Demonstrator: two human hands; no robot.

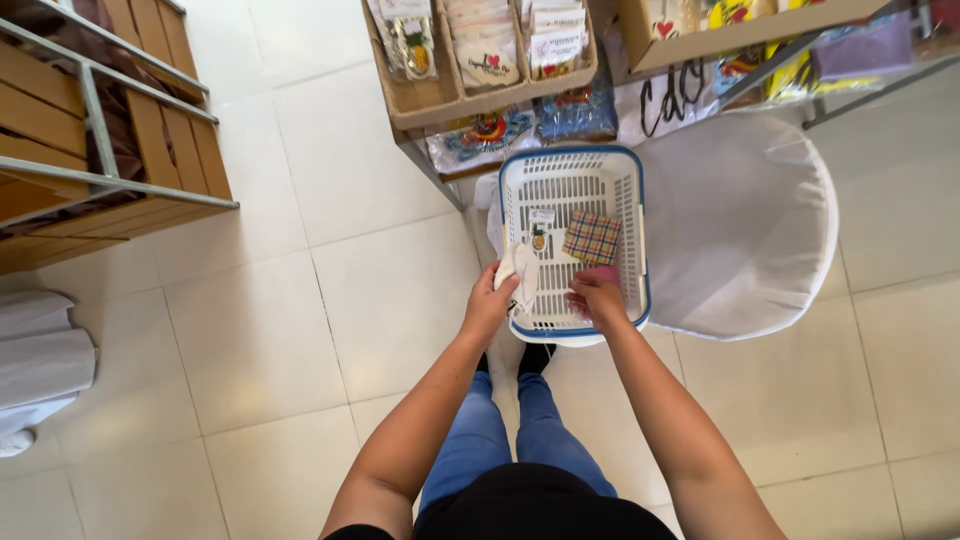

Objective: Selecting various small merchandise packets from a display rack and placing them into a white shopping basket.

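A white slatted plastic basket [625, 190] with a blue rim rests on a white covered seat in front of me. My left hand [490, 300] grips a white cloth [518, 268] at the basket's near left corner. My right hand [598, 296] reaches over the near rim, its fingers on a pink piece of fabric [604, 274]. A plaid checked cloth square [592, 238] lies on the basket floor beside a small white item with a pineapple picture [539, 232].
The white covered round seat [745, 220] stands under the basket. A wicker tray of packaged goods [480, 50] sits on a metal shelf behind it. A wooden slatted crate rack [110, 130] stands far left, white fabric [35, 360] at the left edge. The floor is pale tile.
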